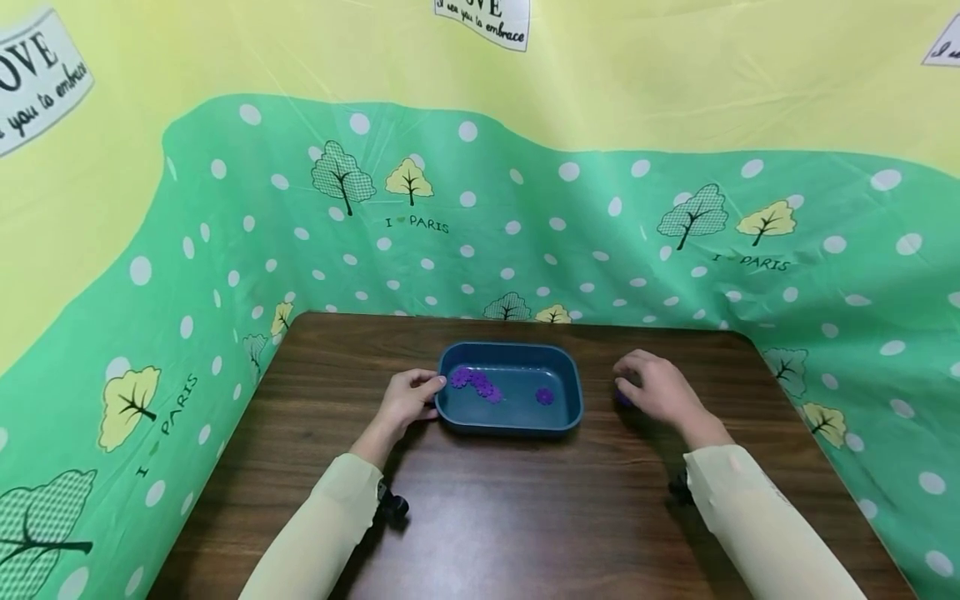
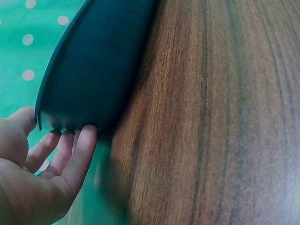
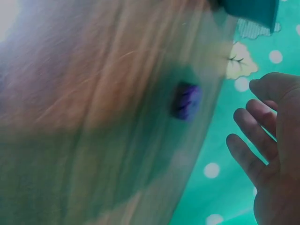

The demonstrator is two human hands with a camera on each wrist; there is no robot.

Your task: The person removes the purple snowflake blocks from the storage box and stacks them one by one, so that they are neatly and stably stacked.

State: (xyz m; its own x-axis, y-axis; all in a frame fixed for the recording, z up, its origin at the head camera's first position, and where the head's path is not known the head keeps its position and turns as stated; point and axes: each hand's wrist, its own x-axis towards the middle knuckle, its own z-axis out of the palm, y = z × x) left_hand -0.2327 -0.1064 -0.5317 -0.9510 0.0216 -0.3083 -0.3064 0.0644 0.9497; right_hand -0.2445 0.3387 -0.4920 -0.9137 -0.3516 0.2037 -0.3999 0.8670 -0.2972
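My left hand (image 1: 403, 403) grips the left end of a dark blue rectangular basin (image 1: 510, 429), thumb at the rim. In the left wrist view the fingertips (image 2: 87, 136) press on the basin's outer wall (image 2: 93, 70). Several purple flower-shaped pieces (image 1: 480, 383) lie in the basin toward the left, and a single purple flower piece (image 1: 545, 396) sits apart on the right. Right of the basin, my right hand (image 1: 662, 392) hovers over a small purple piece (image 3: 189, 101) on the table. Its fingers are loosely spread and apart from that piece, whose shape is blurred.
Both hands work over a brown wood-grain table (image 1: 495, 517). A green and yellow printed cloth (image 1: 525, 225) hangs behind it and along both sides. A dark wrist-worn camera (image 1: 393, 505) juts out below the left cuff.
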